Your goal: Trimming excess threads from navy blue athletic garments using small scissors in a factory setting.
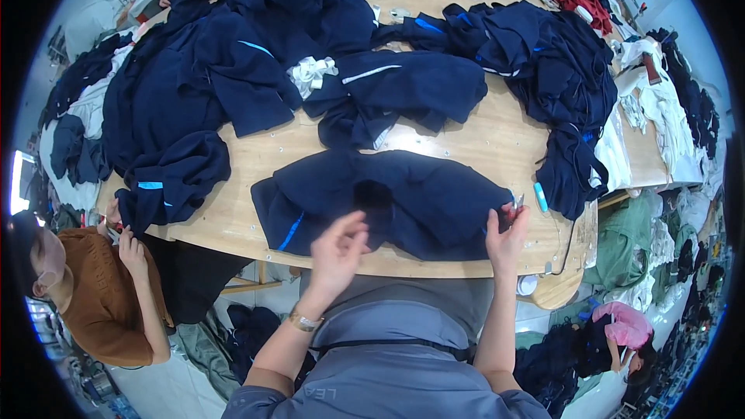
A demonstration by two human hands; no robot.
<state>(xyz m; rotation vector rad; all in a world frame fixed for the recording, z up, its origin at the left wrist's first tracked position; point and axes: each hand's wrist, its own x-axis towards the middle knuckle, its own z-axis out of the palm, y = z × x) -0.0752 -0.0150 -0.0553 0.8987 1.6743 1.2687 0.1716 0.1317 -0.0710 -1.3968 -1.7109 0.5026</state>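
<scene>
A navy garment, apparently trousers, is spread on the table in front of me, with a bright blue strip near its left end. Over its lower edge, left of the middle, my left hand is held with loosely curled fingers apart and nothing in them. At the garment's right end my right hand is closed around small thread snips, their metal tip pointing up past the fingers and a bit of red at the handle. Whether that hand also touches the cloth cannot be made out.
Piles of navy garments cover the wooden table left, ahead and right. A white ribbon bundle lies among them. A light-blue marker rests to the right. A person in brown works at the left edge; another in pink bends behind, right.
</scene>
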